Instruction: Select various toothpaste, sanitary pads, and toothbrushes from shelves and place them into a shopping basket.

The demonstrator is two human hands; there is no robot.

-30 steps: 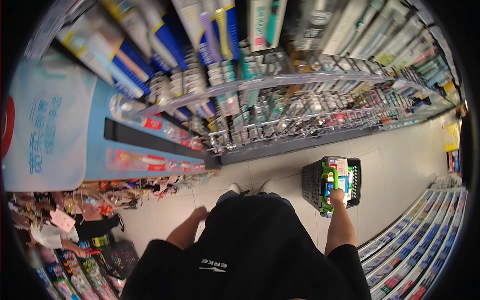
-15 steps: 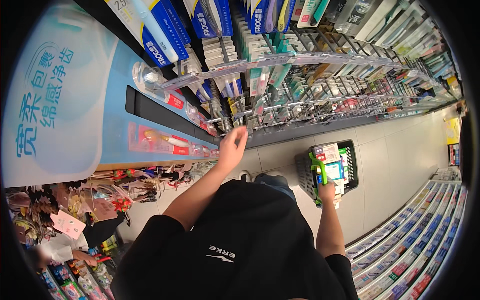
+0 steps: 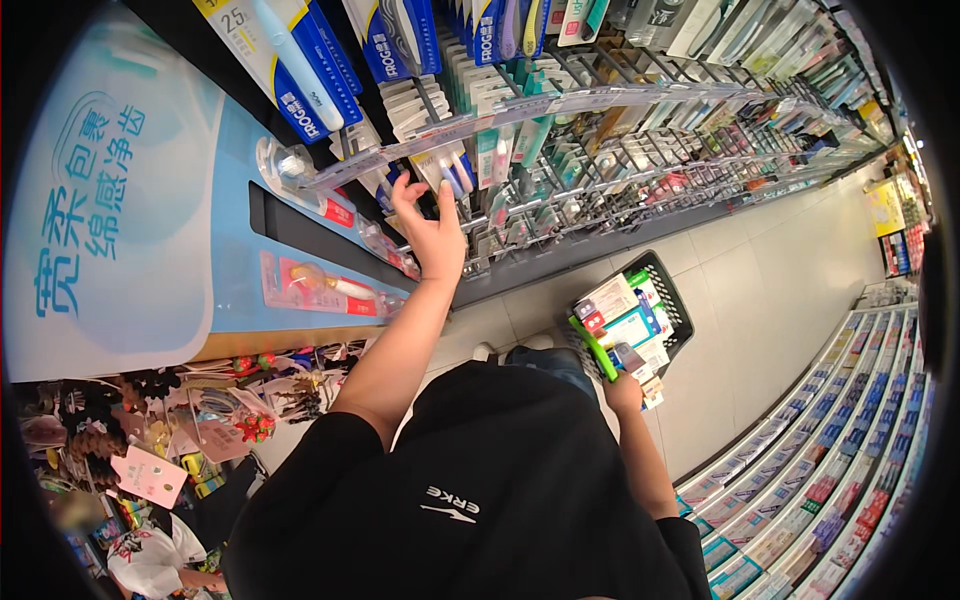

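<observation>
My left hand (image 3: 434,232) is raised in front of the toothbrush rack with thumb and fingers apart. Its fingertips are close to a packaged toothbrush (image 3: 432,164) with a blue and white card on the lower row; I cannot tell whether they touch it. My right hand (image 3: 624,393) is closed around the green handle (image 3: 594,349) of a dark shopping basket (image 3: 681,312). Several boxes (image 3: 628,328), white, blue and green, fill the basket, which hangs at my right side.
Hooks with toothbrush packs (image 3: 620,160) run along the wall rack to the right. A big blue display panel (image 3: 150,200) stands at the left, above hair accessories (image 3: 240,400). Shelves of small boxes (image 3: 800,470) curve along the right. Another person (image 3: 150,560) is at the lower left.
My left hand has moved up and to the left, and its fingers have spread toward the packs. The basket has tilted and shifted slightly left with my right hand.
</observation>
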